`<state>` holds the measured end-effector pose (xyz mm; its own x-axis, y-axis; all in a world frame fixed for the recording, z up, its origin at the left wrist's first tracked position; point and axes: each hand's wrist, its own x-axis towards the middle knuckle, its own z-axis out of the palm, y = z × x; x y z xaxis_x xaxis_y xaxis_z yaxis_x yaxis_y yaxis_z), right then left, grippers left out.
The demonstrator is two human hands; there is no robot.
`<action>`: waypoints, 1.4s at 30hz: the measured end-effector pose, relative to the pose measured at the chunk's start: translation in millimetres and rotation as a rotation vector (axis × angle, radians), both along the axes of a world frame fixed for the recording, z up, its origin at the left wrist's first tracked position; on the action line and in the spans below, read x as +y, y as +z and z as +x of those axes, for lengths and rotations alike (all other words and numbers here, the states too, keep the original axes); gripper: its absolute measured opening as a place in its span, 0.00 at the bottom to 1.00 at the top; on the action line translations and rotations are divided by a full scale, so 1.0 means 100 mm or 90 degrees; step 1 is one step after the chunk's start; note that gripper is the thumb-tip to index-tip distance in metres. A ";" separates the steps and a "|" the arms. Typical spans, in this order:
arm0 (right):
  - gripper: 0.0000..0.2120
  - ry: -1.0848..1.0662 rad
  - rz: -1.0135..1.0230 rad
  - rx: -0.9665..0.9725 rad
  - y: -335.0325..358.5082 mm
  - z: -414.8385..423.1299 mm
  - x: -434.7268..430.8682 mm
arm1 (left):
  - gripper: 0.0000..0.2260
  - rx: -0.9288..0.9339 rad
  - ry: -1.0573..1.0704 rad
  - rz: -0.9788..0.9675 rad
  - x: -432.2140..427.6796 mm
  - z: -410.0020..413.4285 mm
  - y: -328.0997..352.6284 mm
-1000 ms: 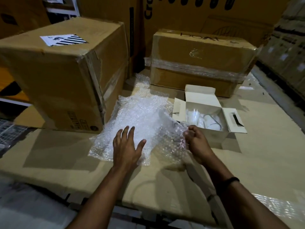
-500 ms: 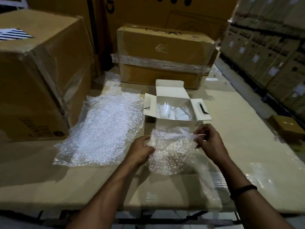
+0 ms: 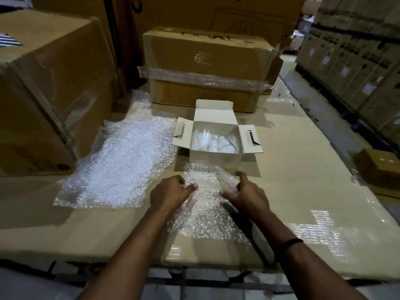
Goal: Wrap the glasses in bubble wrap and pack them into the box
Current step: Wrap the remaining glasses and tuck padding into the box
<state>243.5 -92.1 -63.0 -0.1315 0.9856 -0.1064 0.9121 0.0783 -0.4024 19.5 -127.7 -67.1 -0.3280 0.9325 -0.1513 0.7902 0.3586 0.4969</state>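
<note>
A small sheet of bubble wrap (image 3: 205, 215) lies crumpled on a flat cardboard work surface (image 3: 292, 180), just in front of an open white box (image 3: 214, 162). Both hands hold the sheet's far end, close to the box's front wall. The left hand (image 3: 171, 192) has its fingers curled, pinching the wrap with the thumb. The right hand (image 3: 246, 194) also has curled fingers and grips a raised fold of the wrap. It is not clear whether anything is inside the fold. A black wristband (image 3: 291, 242) sits on the right arm.

Inside the white box, whose flaps are spread open, stand clear glasses (image 3: 205, 138). Their number is hard to make out. To the left of the box lies a larger pile of bubble wrap sheets (image 3: 121, 161). Farther left of the box stands a large brown carton (image 3: 47, 87). Behind the box is a wide carton bound with clear tape (image 3: 207, 68). Well to the right of the box sits a small brown box (image 3: 378, 167).
</note>
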 end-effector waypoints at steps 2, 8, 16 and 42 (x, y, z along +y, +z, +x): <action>0.26 -0.028 -0.015 0.037 -0.02 -0.04 0.06 | 0.16 -0.010 -0.002 0.013 -0.01 0.07 -0.03; 0.25 -0.133 0.012 0.304 0.02 0.27 0.21 | 0.14 -0.074 0.070 -0.030 -0.08 -0.01 -0.06; 0.33 -0.016 0.079 0.126 -0.08 0.55 0.08 | 0.11 0.003 -0.036 0.214 -0.25 0.15 0.03; 0.10 0.138 0.147 0.347 0.75 0.73 0.22 | 0.03 -0.447 -0.096 0.396 -0.07 0.08 0.55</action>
